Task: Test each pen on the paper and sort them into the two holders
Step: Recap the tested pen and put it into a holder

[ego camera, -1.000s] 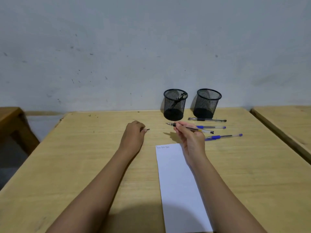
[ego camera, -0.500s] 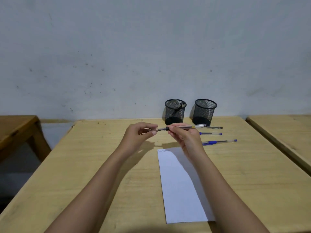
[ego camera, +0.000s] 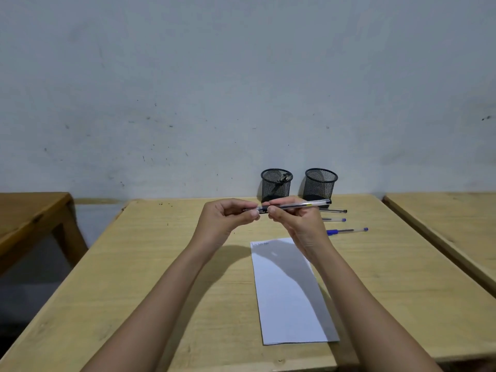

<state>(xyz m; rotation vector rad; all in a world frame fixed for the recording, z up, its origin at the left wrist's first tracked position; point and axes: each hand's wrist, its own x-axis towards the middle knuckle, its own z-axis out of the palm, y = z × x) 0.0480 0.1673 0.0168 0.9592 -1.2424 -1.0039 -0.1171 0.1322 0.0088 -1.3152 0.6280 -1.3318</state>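
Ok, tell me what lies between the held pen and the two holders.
Nothing visible. The pen is held in the air by both hands, left and right, just in front of the left holder and right holder; the loose pens lie lower, to the right.

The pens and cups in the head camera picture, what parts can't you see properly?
- Held pen: its tip end is hidden between the left hand and right hand.
- Two pens on the table, and: the right hand covers their left ends.
- Writing at the paper's top: too small to read.
- Left cup: something dark leans inside; mesh and distance blur it.
- Right cup: contents unclear through the mesh.
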